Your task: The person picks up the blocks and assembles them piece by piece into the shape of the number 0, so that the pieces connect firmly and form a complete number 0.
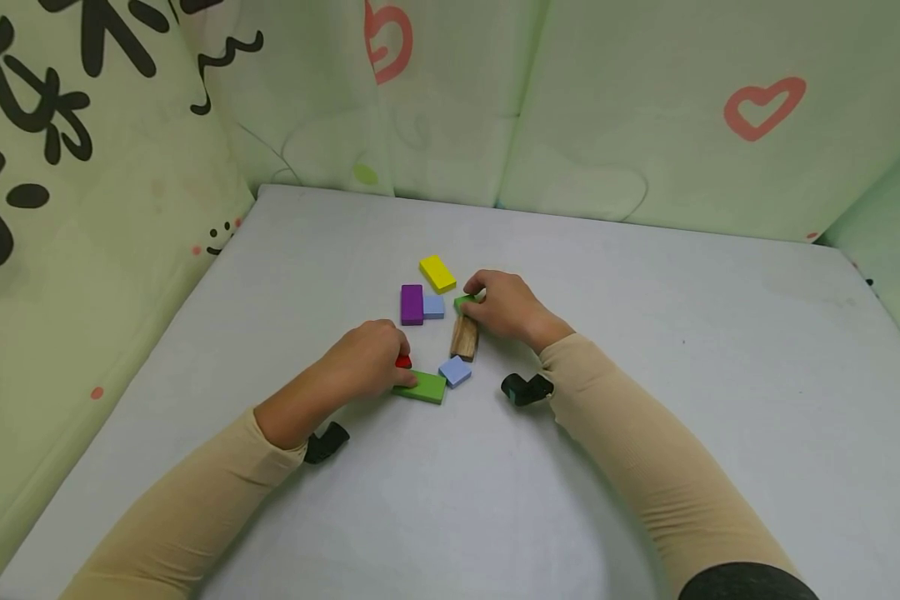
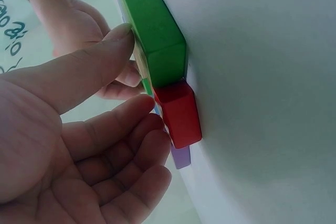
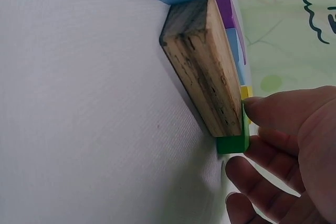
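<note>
In the head view my left hand (image 1: 371,358) reaches in from the left. Its thumb tip lies on the upper edge of a long green block (image 2: 160,40), and its loosely bent fingers are at the top edge of a red block (image 2: 181,116). These two blocks stand against each other on the table. My right hand (image 1: 506,308) comes from the right and pinches a small green block (image 3: 233,144) between thumb and fingers. That block sits at the far end of a brown wood-grain block (image 1: 464,337). Near its other end lies a light blue block (image 1: 456,372).
A purple block (image 1: 412,305) stands beside another light blue block (image 1: 433,307), and a yellow block (image 1: 438,273) lies farther back. Dark wrist devices (image 1: 527,389) stick out below both sleeves. A printed curtain (image 1: 570,117) borders the white table (image 1: 645,375).
</note>
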Motion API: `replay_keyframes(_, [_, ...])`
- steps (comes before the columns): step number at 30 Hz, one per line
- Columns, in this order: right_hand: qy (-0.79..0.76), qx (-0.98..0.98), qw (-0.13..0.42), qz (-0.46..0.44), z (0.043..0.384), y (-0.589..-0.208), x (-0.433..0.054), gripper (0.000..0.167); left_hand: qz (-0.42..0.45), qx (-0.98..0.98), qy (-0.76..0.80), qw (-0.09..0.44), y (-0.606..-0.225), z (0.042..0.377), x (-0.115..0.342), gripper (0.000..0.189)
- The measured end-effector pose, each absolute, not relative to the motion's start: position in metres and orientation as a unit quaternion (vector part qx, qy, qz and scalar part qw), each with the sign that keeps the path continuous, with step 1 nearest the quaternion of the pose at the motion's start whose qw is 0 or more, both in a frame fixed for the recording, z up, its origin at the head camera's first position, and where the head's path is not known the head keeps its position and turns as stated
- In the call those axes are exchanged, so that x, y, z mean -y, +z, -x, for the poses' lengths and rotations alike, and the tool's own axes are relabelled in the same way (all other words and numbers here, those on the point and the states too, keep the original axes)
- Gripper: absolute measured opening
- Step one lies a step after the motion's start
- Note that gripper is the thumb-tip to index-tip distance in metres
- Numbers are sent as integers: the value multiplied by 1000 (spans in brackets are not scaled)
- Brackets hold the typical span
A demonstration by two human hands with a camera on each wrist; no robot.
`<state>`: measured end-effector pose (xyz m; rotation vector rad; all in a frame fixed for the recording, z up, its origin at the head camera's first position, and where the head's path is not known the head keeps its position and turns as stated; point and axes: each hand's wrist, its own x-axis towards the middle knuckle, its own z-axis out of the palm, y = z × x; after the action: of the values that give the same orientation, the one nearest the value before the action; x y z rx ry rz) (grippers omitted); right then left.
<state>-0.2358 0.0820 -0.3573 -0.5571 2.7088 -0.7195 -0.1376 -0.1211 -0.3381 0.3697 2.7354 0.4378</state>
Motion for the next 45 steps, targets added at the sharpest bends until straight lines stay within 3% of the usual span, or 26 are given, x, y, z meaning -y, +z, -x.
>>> replay_keyframes(32, [-269,-934,141,190,231,-348,-95,40,-133,-964,157,169,-336,135,121,39])
replay_keyframes(45, [-274,-925,137,224,212,-348,-104,42,-137,-964,147,172,-337,136,120,41])
